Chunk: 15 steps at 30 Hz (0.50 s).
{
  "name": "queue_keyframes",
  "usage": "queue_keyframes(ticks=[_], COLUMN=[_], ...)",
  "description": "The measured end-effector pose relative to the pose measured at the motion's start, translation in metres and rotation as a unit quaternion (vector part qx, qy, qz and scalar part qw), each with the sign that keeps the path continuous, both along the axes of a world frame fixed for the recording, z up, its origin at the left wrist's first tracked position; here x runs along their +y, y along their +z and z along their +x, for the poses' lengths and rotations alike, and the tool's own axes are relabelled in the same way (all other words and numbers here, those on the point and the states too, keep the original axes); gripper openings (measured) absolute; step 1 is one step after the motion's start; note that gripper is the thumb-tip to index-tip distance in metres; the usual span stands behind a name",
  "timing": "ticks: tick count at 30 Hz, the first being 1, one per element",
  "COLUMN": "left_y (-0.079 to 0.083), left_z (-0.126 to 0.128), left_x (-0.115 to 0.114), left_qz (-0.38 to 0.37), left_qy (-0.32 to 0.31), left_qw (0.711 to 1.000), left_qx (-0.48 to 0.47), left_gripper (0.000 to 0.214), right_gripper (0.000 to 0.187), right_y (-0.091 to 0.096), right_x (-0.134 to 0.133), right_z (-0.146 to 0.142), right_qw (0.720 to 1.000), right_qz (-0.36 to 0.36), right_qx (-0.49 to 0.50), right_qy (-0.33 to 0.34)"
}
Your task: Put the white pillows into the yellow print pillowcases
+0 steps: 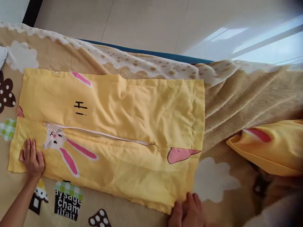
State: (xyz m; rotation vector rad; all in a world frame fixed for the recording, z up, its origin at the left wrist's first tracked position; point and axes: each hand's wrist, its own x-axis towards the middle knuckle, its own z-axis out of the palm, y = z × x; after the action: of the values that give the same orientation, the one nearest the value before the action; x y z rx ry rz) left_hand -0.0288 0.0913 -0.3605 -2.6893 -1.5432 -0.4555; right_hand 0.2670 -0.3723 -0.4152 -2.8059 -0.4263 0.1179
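Pinning yellow pillowcase (113, 126) flat on blanket (248, 94), near front edge. Pressing left hand (32, 159) open, palm down, on left corner: keeps cloth taut. Touching right corner with right hand (187, 211); pinching or pressing, cannot tell.

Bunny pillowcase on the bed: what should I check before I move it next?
1. Left hand flat on the bunny pillowcase, at its left end: ok.
2. Right hand at its near right corner: ok.
3. Right fingers really gripping the cloth: cannot tell.
4. Cloth smooth: not ok, wrinkles across the middle.
5. Folded edges meeting evenly: not ok, a white strip shows between them.
6. Other yellow pillow lying apart on the right: ok.
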Motion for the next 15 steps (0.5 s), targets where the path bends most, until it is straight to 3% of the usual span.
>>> queue_keyframes(ticks=[8, 15], left_y=[0.003, 0.002], left_z=[0.0, 0.005], left_x=[-0.002, 0.0], left_qz=[0.01, 0.012], left_qy=[-0.008, 0.009], left_qw=[0.999, 0.998], left_qx=[0.035, 0.055], left_gripper=[0.062, 0.064], right_gripper=[0.059, 0.061], right_y=[-0.018, -0.025], right_x=[0.004, -0.004], right_z=[-0.012, -0.012], right_qw=[0.986, 0.988], right_qz=[0.025, -0.012], right_qx=[-0.149, -0.146], right_qy=[0.072, 0.057])
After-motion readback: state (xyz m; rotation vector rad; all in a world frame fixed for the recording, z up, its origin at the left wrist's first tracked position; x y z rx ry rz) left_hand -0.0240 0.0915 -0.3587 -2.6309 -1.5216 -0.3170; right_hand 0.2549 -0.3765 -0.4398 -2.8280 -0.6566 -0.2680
